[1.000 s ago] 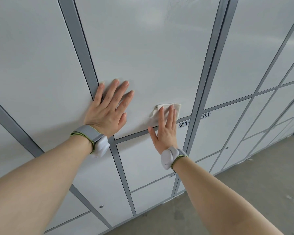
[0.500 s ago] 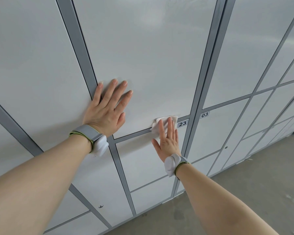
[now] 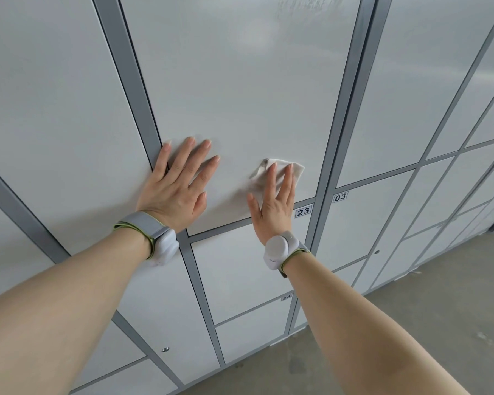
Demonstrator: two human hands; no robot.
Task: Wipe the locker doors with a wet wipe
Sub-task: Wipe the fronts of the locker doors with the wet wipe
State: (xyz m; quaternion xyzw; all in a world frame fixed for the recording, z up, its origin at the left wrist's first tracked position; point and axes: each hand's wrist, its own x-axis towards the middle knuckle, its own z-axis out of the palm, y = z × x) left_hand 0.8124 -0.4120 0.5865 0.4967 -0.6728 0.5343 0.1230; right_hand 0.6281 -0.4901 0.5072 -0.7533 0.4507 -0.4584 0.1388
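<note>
White wet wipe (image 3: 283,171) lies low on the locker door (image 3: 240,89), pinned under the straight fingers of my right grip (image 3: 274,208); my left grip (image 3: 174,192) braces open-palmed beside it. I'd press evenly, overlapping each stroke

What you can't see
Your right hand (image 3: 273,212) covers the lower part of the wet wipe (image 3: 297,171); the locker door (image 3: 240,95) runs off at 12 o'clock.
</note>
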